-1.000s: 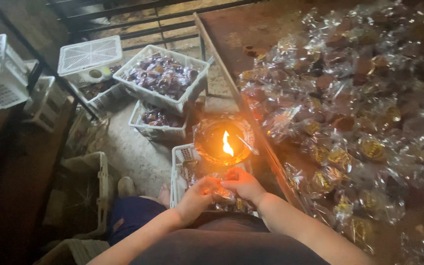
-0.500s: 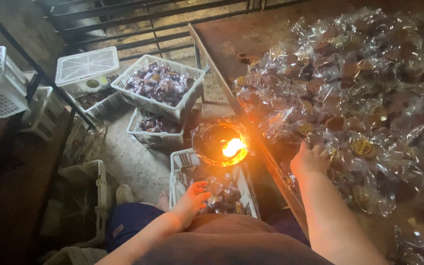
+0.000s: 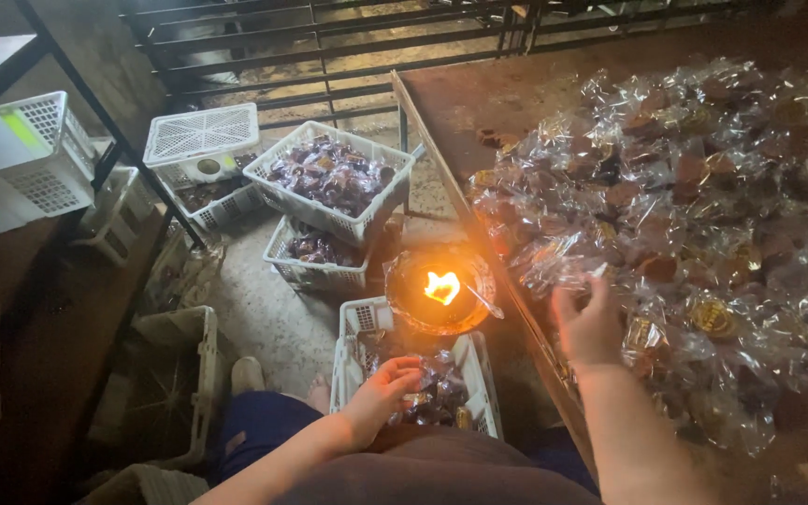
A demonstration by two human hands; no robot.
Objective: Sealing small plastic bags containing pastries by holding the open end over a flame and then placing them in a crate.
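Two hands flank the flame bowl [image 3: 441, 292]: your left hand [image 3: 381, 393], fingers curled, rests in the white basket [image 3: 355, 327] below it; your right hand [image 3: 591, 323], fingers spread, touches the wrapped packets [image 3: 703, 215] beside it.

The scene is dim and warm-toned, with daylight falling softly from twelve o'clock across the barred gate [image 3: 329, 47] and the concrete floor [image 3: 264, 309], while the nine o'clock edge and the seven o'clock corner sink into near-black shadow. A small flame [image 3: 441, 286] in a bowl [image 3: 440, 292] at the centre burns overexposed, a blown-out yellow-white core casting an orange glow on the nearby basket rim [image 3: 359, 318] and the bench [image 3: 516, 93] edge. The cellophane packets [image 3: 694, 215] at three o'clock catch scattered white glints, the right hand [image 3: 589, 323] is smeared by motion blur, and the left hand [image 3: 381, 393] is only slightly soft amid grainy detail.
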